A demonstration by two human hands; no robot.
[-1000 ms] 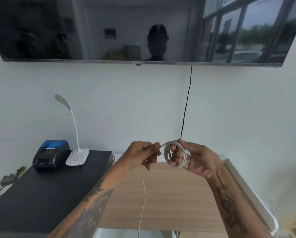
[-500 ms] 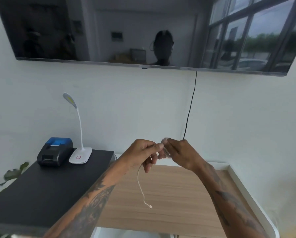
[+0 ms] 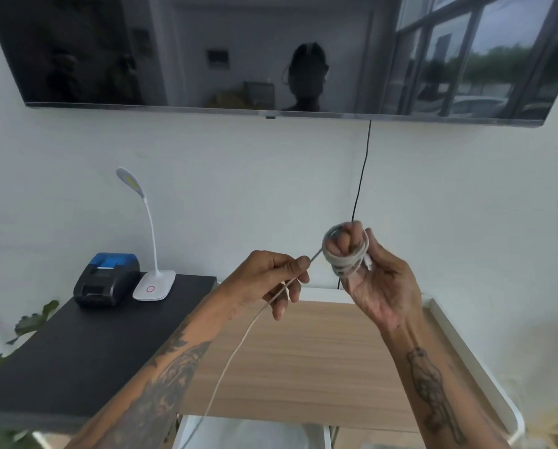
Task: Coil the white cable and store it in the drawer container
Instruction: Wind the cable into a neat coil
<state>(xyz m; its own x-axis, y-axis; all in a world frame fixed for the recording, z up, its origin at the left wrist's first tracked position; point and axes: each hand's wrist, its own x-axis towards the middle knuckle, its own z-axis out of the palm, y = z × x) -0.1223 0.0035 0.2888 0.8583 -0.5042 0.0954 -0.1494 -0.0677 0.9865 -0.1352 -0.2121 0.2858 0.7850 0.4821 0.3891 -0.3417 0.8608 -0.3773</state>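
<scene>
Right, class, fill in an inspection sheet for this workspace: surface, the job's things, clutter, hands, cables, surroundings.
Surface: wooden tabletop with a white raised rim; a black side table adjoins it on the left.
Job's things: white cable partly coiled around the right hand's fingers, its tail hanging down past the table's front edge; a white container shows at the bottom edge.
Clutter: small printer and desk lamp on the black side table.
Hands: left hand pinches the cable's tail; right hand holds the coil.
Cables: black cord hanging from the screen.
Surroundings: wall-mounted screen, white wall, plant leaves at left.
</scene>
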